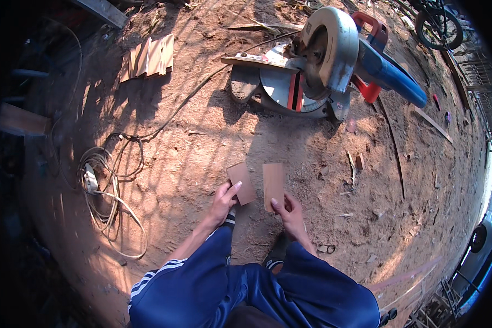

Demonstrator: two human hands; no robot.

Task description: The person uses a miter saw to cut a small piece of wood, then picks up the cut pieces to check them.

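Between my knees and the saw I hold two small flat wooden pieces, one in each hand. My left hand point(223, 202) grips a reddish-brown wooden piece point(242, 182) by its lower left edge, thumb on top; the piece tilts a little to the left. My right hand point(291, 212) pinches a lighter wooden piece point(274, 183) at its lower right corner, and that one stands nearly straight. A narrow gap separates the two pieces. The fingers beneath them are mostly hidden.
A miter saw point(322, 60) with a blue and red handle stands on the dirt ahead. Several wooden pieces point(147, 57) lie in a row at the far left. A coiled extension cord point(112, 191) lies on my left. Thin wood strips point(433, 124) lie at right.
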